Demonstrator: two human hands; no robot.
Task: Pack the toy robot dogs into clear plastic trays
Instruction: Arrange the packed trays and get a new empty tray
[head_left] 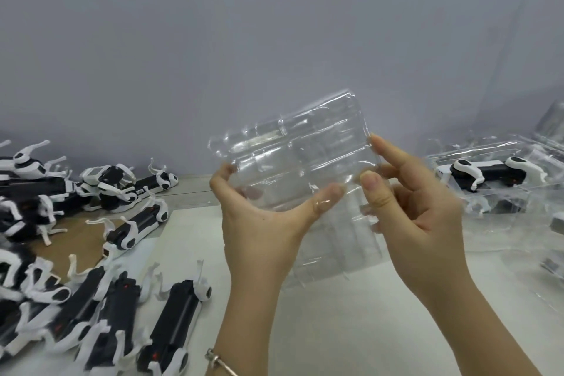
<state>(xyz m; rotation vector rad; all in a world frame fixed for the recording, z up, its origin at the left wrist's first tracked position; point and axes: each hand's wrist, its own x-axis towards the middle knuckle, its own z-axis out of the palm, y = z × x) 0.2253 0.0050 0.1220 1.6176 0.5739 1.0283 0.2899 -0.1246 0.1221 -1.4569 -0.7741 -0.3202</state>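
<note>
- The tray (305, 159) is held up off the table (351, 330), in mid scene, between the two hands and in front of the wall (274, 24).
- It stands on end, and its long axis runs up and down. The top end leans a little left and the bottom end a little right.
- Its broad moulded face, ribbed into cavities, is turned toward the camera. No dog shows in it.
- Both forearms come up from the near edge, wrists raised, with the hands close together at the tray's middle height.
- The left hand (259, 223) grips the tray's left side. The thumb lies across the front face, pointing right, and the fingers are curled behind the left edge.
- The right hand (421, 217) pinches the right edge with its thumb on the front, next to the left thumb. The forefinger points up along the edge and the other fingers are bent behind.
- A bracelet (220, 361) circles the left wrist.
- Loose dogs (180, 305), black and white, lie heaped on the left of the table, some on a sheet of cardboard (79, 241).
- At far right, packed trays (476, 159) lie stacked, with one dog visible in the top one.
</note>
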